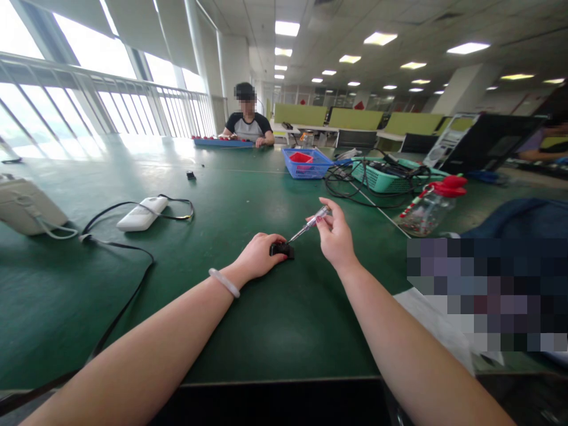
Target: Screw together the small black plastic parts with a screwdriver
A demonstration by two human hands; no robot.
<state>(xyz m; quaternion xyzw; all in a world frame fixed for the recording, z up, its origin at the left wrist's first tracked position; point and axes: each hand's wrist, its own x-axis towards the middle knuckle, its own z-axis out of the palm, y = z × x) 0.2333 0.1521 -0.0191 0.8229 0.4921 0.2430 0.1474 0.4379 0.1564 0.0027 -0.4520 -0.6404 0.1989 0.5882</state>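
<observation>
On the green tabletop, my left hand is closed around a small black block-like part, its thumb and fingers gripping the sides. My right hand pinches the clear handle of a screwdriver. The shaft slants down to the left, and its tip meets the top of the black part, or lies very near it. What the tip sits in is too small to make out. A pale bangle circles my left wrist.
To the left lie a white power bank with a black strap and a beige case. Ahead are a blue basket, a green basket with tangled cables, and a red-lidded bottle. A person sits across the table.
</observation>
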